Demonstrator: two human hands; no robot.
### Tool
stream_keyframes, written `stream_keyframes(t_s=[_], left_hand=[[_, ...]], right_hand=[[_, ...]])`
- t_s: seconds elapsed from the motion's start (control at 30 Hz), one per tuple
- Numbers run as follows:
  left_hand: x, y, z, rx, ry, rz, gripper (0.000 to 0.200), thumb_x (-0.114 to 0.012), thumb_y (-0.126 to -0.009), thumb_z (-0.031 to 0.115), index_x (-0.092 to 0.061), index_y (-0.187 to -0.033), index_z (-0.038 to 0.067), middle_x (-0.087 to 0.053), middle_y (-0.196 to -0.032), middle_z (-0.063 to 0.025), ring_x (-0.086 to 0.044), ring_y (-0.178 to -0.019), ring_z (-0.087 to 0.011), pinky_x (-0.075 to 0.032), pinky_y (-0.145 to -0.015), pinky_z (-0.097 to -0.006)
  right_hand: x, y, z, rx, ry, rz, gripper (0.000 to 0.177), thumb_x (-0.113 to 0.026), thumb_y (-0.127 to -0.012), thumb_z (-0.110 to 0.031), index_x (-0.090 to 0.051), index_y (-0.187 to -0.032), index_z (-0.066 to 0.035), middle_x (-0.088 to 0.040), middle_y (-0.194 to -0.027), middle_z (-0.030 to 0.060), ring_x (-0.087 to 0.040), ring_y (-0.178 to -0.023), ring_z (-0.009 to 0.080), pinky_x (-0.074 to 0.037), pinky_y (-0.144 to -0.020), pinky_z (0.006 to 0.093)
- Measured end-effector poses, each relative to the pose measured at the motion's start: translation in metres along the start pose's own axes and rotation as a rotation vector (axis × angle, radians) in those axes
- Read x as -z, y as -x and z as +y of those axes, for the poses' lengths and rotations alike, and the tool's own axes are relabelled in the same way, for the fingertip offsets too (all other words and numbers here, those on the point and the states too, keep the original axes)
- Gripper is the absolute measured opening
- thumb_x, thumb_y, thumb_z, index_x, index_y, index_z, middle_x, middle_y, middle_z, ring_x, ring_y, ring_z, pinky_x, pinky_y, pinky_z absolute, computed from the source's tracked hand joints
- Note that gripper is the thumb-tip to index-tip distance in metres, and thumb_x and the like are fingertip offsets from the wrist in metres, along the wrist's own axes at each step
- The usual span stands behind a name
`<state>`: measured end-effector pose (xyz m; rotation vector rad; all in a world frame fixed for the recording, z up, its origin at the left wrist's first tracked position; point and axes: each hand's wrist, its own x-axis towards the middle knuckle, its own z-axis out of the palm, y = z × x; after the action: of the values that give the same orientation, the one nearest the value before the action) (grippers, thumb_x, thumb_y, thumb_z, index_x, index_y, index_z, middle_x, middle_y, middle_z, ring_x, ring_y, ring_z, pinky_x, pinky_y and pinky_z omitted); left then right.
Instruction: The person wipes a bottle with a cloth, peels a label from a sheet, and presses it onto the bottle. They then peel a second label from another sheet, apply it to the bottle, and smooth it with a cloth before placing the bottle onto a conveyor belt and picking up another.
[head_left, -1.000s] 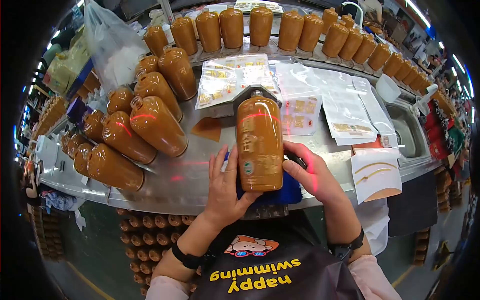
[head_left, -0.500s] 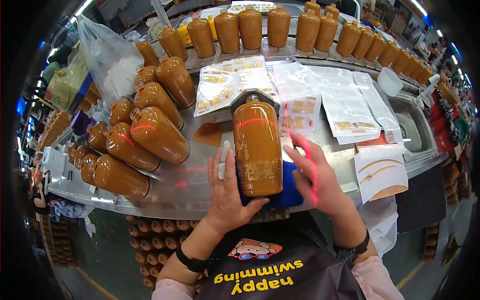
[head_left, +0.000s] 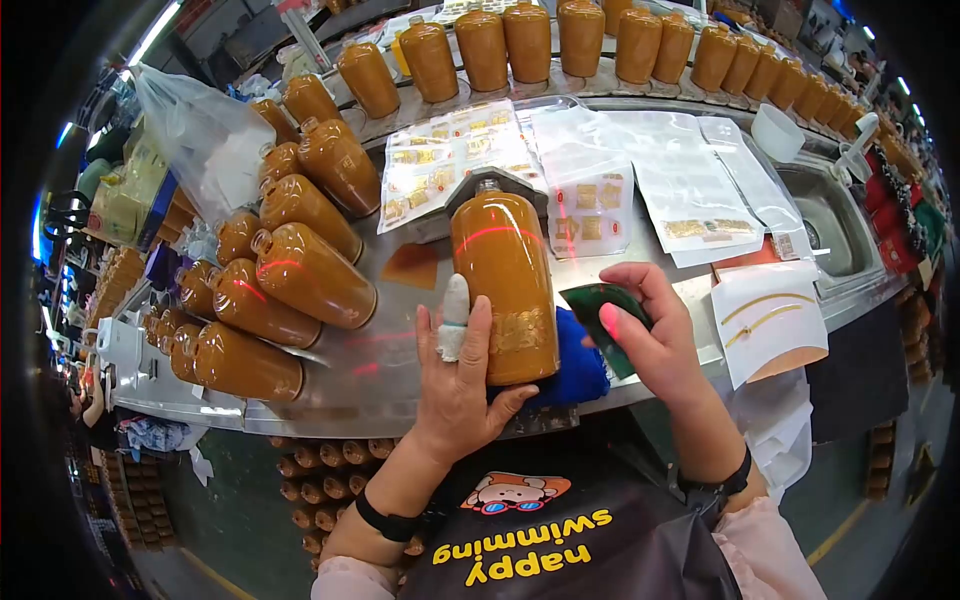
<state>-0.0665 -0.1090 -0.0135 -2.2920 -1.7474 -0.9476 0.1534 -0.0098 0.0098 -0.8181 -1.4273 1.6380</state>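
Observation:
A glossy brown bottle (head_left: 500, 275) lies before me with its neck in a grey angled rest (head_left: 462, 188). Near its base is a gold patterned decal (head_left: 522, 335). My left hand (head_left: 452, 385) grips the bottle's lower left side, thumb at the base; one finger wears a white covering (head_left: 453, 330). To the right, my right hand (head_left: 660, 345) pinches a dark green, flat scraper-like piece (head_left: 592, 298), held apart from the bottle. A blue cloth (head_left: 575, 368) is bunched under the bottle's lower end.
Several brown bottles (head_left: 318, 275) lean together at left, and more (head_left: 530, 45) stand along the back. Gold decal sheets (head_left: 440, 155) and white sheets (head_left: 690, 190) lie behind. A sink (head_left: 830, 225) is at right, near a paper with gold strips (head_left: 765, 325).
My right hand, empty before, now holds the green piece. The bottle's decal looks flatter and more evenly gold. The view has shifted slightly.

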Motion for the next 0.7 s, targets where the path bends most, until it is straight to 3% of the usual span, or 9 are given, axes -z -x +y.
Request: stream_keyframes(t_s=[0.03, 0.13, 0.23, 0.53, 0.7], left_hand=[[0.002, -0.001, 0.0, -0.016, -0.062, -0.033, 0.094, -0.063, -0.089, 0.05, -0.021, -0.149, -0.009, -0.037, -0.147, -0.0265, -0.038, -0.135, -0.045, -0.014, -0.116, -0.0567], [-0.008, 0.004, -0.004, 0.013, 0.145, 0.036, 0.089, -0.061, -0.09, 0.048, -0.024, -0.148, -0.008, -0.031, -0.15, -0.0291, -0.034, -0.137, -0.0476, -0.017, -0.116, -0.0557], [-0.017, 0.017, -0.003, 0.228, 0.473, 0.02, 0.086, -0.059, -0.092, 0.048, -0.026, -0.148, -0.008, -0.029, -0.15, -0.0322, -0.032, -0.138, -0.0491, -0.018, -0.115, -0.055], [0.004, -0.004, 0.001, -0.02, 0.062, -0.003, 0.075, -0.06, -0.09, 0.053, -0.042, -0.145, 0.006, -0.031, -0.149, -0.0311, -0.029, -0.138, -0.0504, -0.012, -0.113, -0.0627], [0.009, -0.007, 0.001, -0.065, -0.037, -0.041, 0.073, -0.06, -0.09, 0.05, -0.043, -0.143, 0.002, -0.034, -0.147, -0.033, -0.031, -0.137, -0.0506, -0.01, -0.116, -0.058]], right_hand=[[0.001, -0.001, 0.005, 0.093, 0.066, 0.027, 0.025, -0.058, -0.093, -0.004, -0.053, -0.117, 0.001, -0.065, -0.099, 0.0053, -0.059, -0.09, 0.0073, -0.05, -0.08, 0.024], [0.008, -0.004, 0.014, -0.016, -0.116, 0.001, 0.024, -0.06, -0.093, -0.006, -0.055, -0.115, 0.001, -0.065, -0.1, 0.0045, -0.059, -0.09, 0.0072, -0.049, -0.08, 0.0239], [0.007, -0.006, 0.015, -0.08, -0.157, -0.069, 0.023, -0.061, -0.093, -0.008, -0.057, -0.114, -0.001, -0.064, -0.1, 0.0034, -0.058, -0.091, 0.0071, -0.049, -0.08, 0.0237], [-0.005, -0.013, 0.004, -0.009, 0.064, -0.196, 0.025, -0.064, -0.093, -0.012, -0.058, -0.115, -0.001, -0.063, -0.098, 0.002, -0.058, -0.088, 0.0062, -0.049, -0.078, 0.0229], [-0.001, -0.012, 0.004, -0.022, 0.02, -0.173, 0.023, -0.062, -0.093, -0.011, -0.058, -0.113, -0.001, -0.064, -0.098, 0.0032, -0.058, -0.089, 0.0071, -0.049, -0.079, 0.0234]])
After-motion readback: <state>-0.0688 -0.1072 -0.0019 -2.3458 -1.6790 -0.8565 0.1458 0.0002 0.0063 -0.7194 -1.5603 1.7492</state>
